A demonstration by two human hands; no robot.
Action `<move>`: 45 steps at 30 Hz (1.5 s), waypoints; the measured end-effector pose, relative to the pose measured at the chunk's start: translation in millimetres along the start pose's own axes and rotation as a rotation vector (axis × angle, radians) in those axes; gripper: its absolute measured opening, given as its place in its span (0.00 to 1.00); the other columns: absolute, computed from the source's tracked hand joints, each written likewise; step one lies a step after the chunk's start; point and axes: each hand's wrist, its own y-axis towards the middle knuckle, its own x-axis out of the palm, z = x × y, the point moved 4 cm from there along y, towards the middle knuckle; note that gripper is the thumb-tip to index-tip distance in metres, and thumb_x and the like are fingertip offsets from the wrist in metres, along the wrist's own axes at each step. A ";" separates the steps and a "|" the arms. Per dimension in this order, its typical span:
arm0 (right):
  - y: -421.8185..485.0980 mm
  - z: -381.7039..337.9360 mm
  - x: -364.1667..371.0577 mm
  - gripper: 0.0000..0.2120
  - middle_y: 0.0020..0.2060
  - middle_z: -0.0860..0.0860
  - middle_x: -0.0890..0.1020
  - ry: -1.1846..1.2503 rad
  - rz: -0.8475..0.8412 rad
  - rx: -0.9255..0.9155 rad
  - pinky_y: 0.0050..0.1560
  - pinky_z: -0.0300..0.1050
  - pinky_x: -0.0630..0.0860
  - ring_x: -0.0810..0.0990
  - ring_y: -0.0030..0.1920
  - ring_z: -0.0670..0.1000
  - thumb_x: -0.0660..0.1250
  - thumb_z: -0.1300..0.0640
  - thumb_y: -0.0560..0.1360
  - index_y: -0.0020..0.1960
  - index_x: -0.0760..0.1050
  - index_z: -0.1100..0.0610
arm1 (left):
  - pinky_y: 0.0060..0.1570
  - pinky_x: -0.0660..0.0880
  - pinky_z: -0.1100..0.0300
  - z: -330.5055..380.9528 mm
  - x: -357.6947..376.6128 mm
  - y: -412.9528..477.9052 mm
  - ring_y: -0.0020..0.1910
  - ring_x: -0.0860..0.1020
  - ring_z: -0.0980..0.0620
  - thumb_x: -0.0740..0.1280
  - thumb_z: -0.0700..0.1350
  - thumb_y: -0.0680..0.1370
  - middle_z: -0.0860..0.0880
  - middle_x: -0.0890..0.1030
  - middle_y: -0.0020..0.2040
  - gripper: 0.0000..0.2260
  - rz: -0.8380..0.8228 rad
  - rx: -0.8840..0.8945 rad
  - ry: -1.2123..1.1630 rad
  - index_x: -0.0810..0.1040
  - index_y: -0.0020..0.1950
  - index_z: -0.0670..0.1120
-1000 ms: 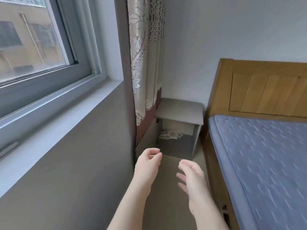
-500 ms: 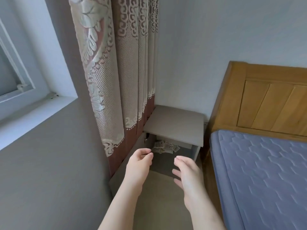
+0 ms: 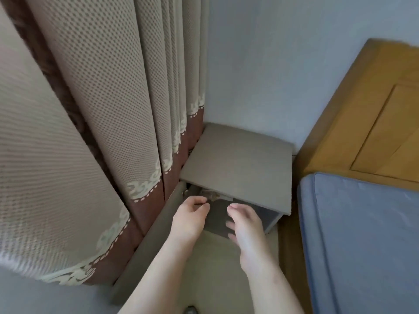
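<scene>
Left hand (image 3: pixel 192 219) and right hand (image 3: pixel 246 225) nearer grey nightstand (image 3: pixel 238 168), left loosely curled, right spread, crumpled pale wad (image 3: pixel 209 194) inside

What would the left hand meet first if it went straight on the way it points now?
Probably the crumpled pale thing inside the nightstand, just beyond the left hand under the top board. Depth is unclear, so the gap cannot be judged.

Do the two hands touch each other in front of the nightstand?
Apart. The head view shows a dark gap, the inside of the nightstand, between the left hand and the right hand.
</scene>
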 end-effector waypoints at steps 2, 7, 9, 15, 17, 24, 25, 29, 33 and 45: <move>27.0 10.6 3.8 0.03 0.44 0.45 0.76 0.001 -0.015 0.056 0.50 0.43 0.71 0.76 0.52 0.50 0.62 0.59 0.78 0.51 0.73 0.54 | 0.48 0.72 0.58 -11.5 9.5 25.0 0.50 0.79 0.52 0.64 0.45 0.78 0.55 0.80 0.46 0.06 -0.005 -0.039 0.041 0.76 0.52 0.54; 96.7 47.3 3.7 0.06 0.45 0.46 0.76 -0.083 -0.057 0.185 0.49 0.43 0.71 0.75 0.53 0.51 0.62 0.59 0.78 0.55 0.72 0.56 | 0.51 0.71 0.61 -56.7 35.0 75.1 0.51 0.77 0.51 0.64 0.45 0.78 0.53 0.78 0.47 0.06 -0.005 -0.173 0.081 0.76 0.54 0.52; 130.2 65.5 3.8 0.07 0.45 0.47 0.76 -0.152 -0.089 0.213 0.50 0.44 0.70 0.75 0.52 0.51 0.62 0.58 0.78 0.56 0.72 0.56 | 0.52 0.70 0.62 -80.0 43.5 97.0 0.51 0.76 0.52 0.64 0.44 0.78 0.53 0.78 0.48 0.05 0.024 -0.207 0.095 0.76 0.53 0.53; 240.4 141.4 -6.4 0.04 0.44 0.53 0.76 -0.308 -0.104 0.231 0.39 0.37 0.68 0.74 0.46 0.52 0.63 0.62 0.77 0.52 0.71 0.58 | 0.48 0.71 0.63 -171.9 87.9 170.8 0.55 0.78 0.44 0.63 0.39 0.78 0.42 0.81 0.55 0.08 0.058 -0.306 0.119 0.77 0.55 0.44; 278.0 176.1 -13.2 0.03 0.40 0.53 0.75 -0.363 -0.101 0.240 0.36 0.37 0.67 0.74 0.42 0.51 0.64 0.64 0.77 0.50 0.71 0.58 | 0.40 0.68 0.68 -209.1 105.9 194.9 0.53 0.78 0.43 0.63 0.37 0.78 0.39 0.80 0.56 0.10 0.032 -0.323 0.128 0.77 0.58 0.39; 420.0 316.1 -20.7 0.05 0.42 0.51 0.77 -0.685 -0.213 0.110 0.47 0.41 0.69 0.75 0.44 0.50 0.66 0.61 0.74 0.50 0.74 0.56 | 0.43 0.69 0.63 -357.7 150.4 295.1 0.52 0.79 0.46 0.63 0.45 0.78 0.46 0.81 0.53 0.09 -0.028 -0.243 0.357 0.76 0.58 0.49; 440.7 333.8 -21.1 0.06 0.43 0.51 0.78 -0.718 -0.222 0.079 0.49 0.41 0.69 0.75 0.46 0.50 0.66 0.61 0.74 0.51 0.75 0.56 | 0.43 0.69 0.63 -376.3 157.5 312.4 0.52 0.79 0.46 0.62 0.45 0.78 0.46 0.81 0.54 0.09 -0.027 -0.214 0.403 0.76 0.58 0.49; 524.5 394.5 -19.0 0.08 0.48 0.60 0.81 -0.842 -0.203 -0.058 0.46 0.41 0.68 0.77 0.48 0.55 0.66 0.64 0.73 0.52 0.77 0.65 | 0.51 0.71 0.60 -434.3 186.6 380.9 0.58 0.77 0.45 0.62 0.44 0.78 0.46 0.80 0.59 0.13 -0.019 -0.049 0.572 0.74 0.63 0.49; 599.4 427.4 -16.0 0.13 0.54 0.61 0.80 -0.909 -0.124 -0.221 0.53 0.45 0.70 0.78 0.55 0.58 0.66 0.63 0.75 0.58 0.75 0.63 | 0.62 0.69 0.57 -474.5 215.5 443.2 0.66 0.71 0.46 0.62 0.44 0.77 0.47 0.70 0.70 0.22 -0.048 0.188 0.774 0.67 0.71 0.48; 689.4 400.2 4.0 0.25 0.74 0.55 0.59 -1.479 -0.119 -0.525 0.69 0.49 0.59 0.59 0.72 0.60 0.61 0.54 0.77 0.73 0.61 0.52 | 0.75 0.44 0.55 -513.4 230.2 501.8 0.77 0.40 0.48 0.58 0.56 0.79 0.51 0.43 0.79 0.33 -0.237 0.174 1.101 0.45 0.78 0.47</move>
